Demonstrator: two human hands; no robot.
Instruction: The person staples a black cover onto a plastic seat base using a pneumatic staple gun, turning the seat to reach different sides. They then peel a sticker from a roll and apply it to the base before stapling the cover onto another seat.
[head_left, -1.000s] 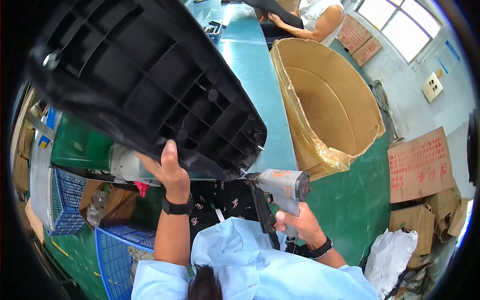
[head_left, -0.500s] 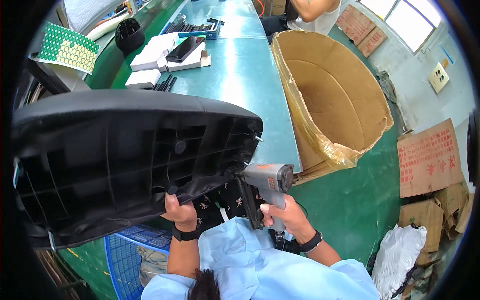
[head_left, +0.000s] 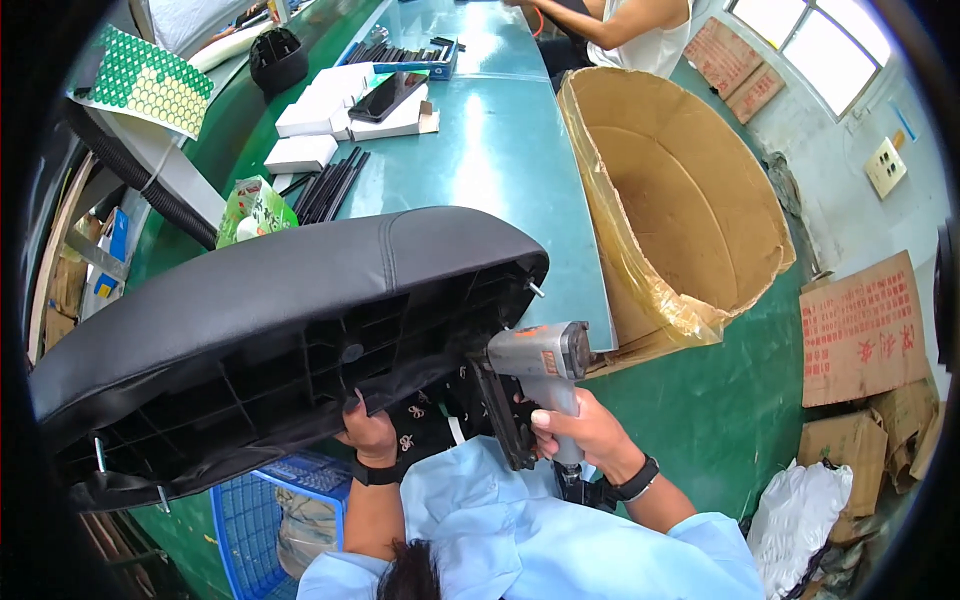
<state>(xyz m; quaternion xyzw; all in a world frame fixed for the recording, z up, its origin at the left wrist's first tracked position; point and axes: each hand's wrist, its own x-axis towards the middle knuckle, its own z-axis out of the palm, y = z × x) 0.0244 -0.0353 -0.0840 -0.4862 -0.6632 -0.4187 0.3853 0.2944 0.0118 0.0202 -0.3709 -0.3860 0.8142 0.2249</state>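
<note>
A long black padded seat (head_left: pixel 260 275), like a scooter seat, is tipped on its side. Its ribbed plastic underside faces me, with metal bolts standing out of it. My left hand (head_left: pixel 370 432) pinches the lower edge of its cover, thumb up on the underside, other fingers partly hidden. In my right hand (head_left: pixel 590 440) is a grey pneumatic staple gun (head_left: pixel 540 355), gripped by its handle. The gun's nose meets the seat's underside near the right end; the exact contact point is hard to see.
The green-topped workbench (head_left: pixel 480 150) carries white boxes (head_left: pixel 310 115), a black phone-like device (head_left: pixel 388 97) and black strips (head_left: pixel 335 185). A big open cardboard box (head_left: pixel 680 190) stands right of it. A blue basket (head_left: pixel 245 530) sits below the seat. Another person (head_left: pixel 625 35) sits at the far end.
The seat has rolled, its padded top now showing more and its underside less, and its upper edge has dropped. Both hands keep their holds; the staple gun has barely moved.
</note>
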